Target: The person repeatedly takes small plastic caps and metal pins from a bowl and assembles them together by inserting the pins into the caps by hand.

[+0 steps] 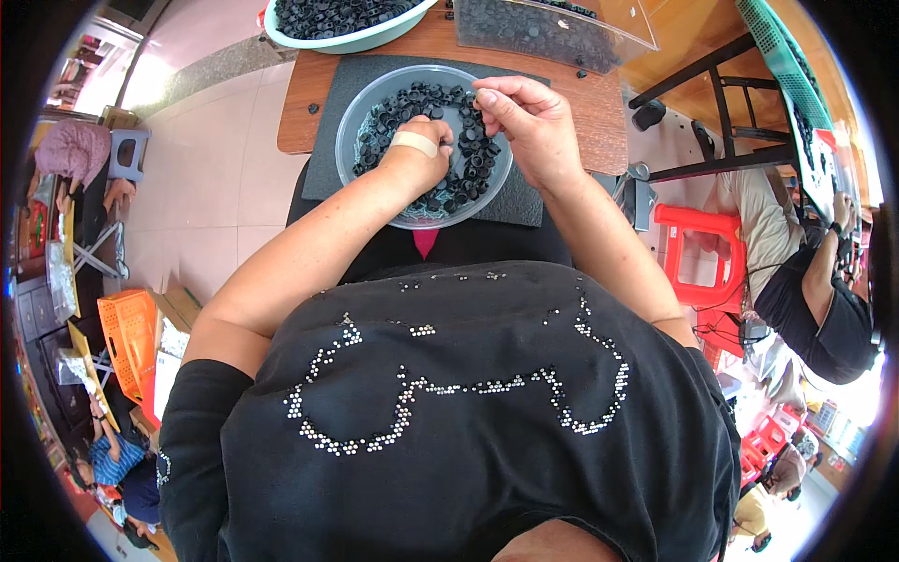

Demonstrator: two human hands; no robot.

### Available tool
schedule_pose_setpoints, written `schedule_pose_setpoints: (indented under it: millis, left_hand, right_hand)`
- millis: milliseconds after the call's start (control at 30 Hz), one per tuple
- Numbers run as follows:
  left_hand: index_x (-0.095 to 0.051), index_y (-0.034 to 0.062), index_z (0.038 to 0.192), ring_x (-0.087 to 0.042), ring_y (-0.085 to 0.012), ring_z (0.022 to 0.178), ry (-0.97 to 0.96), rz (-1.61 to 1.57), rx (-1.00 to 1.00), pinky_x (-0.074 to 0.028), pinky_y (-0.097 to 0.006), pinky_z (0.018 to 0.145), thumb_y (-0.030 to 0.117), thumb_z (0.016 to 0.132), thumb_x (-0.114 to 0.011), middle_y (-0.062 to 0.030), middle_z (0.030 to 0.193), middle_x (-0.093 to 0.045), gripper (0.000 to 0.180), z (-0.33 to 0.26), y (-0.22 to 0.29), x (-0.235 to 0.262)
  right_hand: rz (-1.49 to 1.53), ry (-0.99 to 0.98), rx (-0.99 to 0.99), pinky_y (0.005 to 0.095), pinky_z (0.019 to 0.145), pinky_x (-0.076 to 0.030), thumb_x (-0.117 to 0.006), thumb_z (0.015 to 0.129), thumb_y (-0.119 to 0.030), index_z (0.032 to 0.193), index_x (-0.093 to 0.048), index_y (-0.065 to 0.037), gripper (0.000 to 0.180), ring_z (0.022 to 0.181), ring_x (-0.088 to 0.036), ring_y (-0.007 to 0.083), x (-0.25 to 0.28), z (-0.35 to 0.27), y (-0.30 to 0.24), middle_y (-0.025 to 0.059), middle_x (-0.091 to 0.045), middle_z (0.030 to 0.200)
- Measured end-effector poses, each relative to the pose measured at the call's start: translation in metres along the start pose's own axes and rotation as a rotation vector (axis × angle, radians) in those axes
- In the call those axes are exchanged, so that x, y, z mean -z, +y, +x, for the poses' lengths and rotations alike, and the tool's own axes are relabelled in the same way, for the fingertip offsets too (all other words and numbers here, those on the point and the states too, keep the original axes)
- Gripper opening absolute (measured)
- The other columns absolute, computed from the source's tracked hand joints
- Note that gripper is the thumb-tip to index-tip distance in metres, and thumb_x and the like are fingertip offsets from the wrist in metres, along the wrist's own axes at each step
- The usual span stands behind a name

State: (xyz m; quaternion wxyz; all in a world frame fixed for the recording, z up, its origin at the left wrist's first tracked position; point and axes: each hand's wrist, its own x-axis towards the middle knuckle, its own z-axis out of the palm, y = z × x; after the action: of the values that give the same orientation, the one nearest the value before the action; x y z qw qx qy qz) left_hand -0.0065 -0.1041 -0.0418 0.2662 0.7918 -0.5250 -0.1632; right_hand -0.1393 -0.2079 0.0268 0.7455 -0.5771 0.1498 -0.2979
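While the left hand (427,157) curls down among small black caps (477,169), its fingertips are hidden, so I cannot tell whether it grips any. A beige adhesive strip (415,143) crosses its back. The right hand (536,126) pinches thumb and forefinger together above the bowl's right rim; whether a cap sits between them is too small to tell.

The caps are round, hollow and cup-like, heaped unevenly in a clear, round plastic bowl (389,80) near the table's near edge. Beneath it lies a dark grey, fine-textured mat (532,201) on the brown wood-grained table (599,122). A smooth pale-green basin (351,41) stands at the far left corner, a transparent rectangular box (552,39) along the far edge toward the right.
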Motion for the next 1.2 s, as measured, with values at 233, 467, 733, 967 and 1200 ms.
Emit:
schedule_pose_setpoints:
  millis: [233, 467, 733, 967, 1200]
  left_hand:
    - [-0.059, -0.0007, 0.101, -0.061, -0.0146, 0.082, -0.089, -1.179, 0.531, -0.051, -0.025, 0.077, 0.006, 0.084, -0.061, -0.0064, 0.095, -0.061, 0.019, -0.005, 0.015, 0.045]
    - [-0.056, -0.0034, 0.106, -0.061, -0.0151, 0.086, -0.141, -1.648, 0.445, -0.053, -0.020, 0.079, 0.004, 0.086, -0.058, -0.0083, 0.095, -0.060, 0.022, -0.021, 0.035, 0.089]
    - [-0.053, -0.0045, 0.112, -0.060, -0.0172, 0.092, -0.110, -1.706, 0.461, -0.051, -0.023, 0.085, 0.006, 0.087, -0.057, -0.0114, 0.100, -0.060, 0.027, -0.031, 0.050, 0.094]
    - [-0.054, -0.0034, 0.113, -0.057, -0.0169, 0.098, -0.146, -1.590, 0.282, -0.046, -0.027, 0.091, 0.005, 0.085, -0.061, -0.0116, 0.106, -0.059, 0.030, -0.036, 0.061, 0.092]
    - [-0.056, -0.0025, 0.112, -0.057, -0.0149, 0.097, 0.007, -1.512, 0.237, -0.046, -0.026, 0.089, 0.006, 0.086, -0.060, -0.0104, 0.104, -0.060, 0.027, -0.034, 0.062, 0.089]
  right_hand:
    - [0.229, 0.014, -0.098, 0.0207, 0.061, -0.045, -0.060, 0.088, -0.013, 0.099, -0.066, -0.002, 0.017, 0.069, -0.055, 0.0063, -0.006, -0.003, -0.010, 0.0018, -0.063, 0.081]
    - [0.323, -0.026, -0.124, 0.0212, 0.063, -0.046, -0.061, 0.086, -0.008, 0.097, -0.063, -0.001, 0.013, 0.071, -0.056, 0.0079, -0.014, -0.005, -0.015, 0.0025, -0.063, 0.084]
    - [-0.024, 0.022, 0.070, 0.0231, 0.065, -0.048, -0.065, 0.082, -0.002, 0.095, -0.062, -0.001, 0.013, 0.076, -0.059, 0.0083, -0.021, -0.012, -0.015, 0.0033, -0.064, 0.086]
    - [0.129, 0.048, 0.019, 0.0235, 0.066, -0.048, -0.063, 0.083, -0.004, 0.095, -0.062, -0.002, 0.012, 0.077, -0.061, 0.0100, -0.022, -0.010, -0.020, 0.0040, -0.065, 0.085]
    - [0.150, 0.019, 0.003, 0.0233, 0.066, -0.048, -0.063, 0.083, -0.005, 0.095, -0.062, -0.002, 0.013, 0.078, -0.061, 0.0102, -0.024, -0.012, -0.016, 0.0036, -0.065, 0.085]
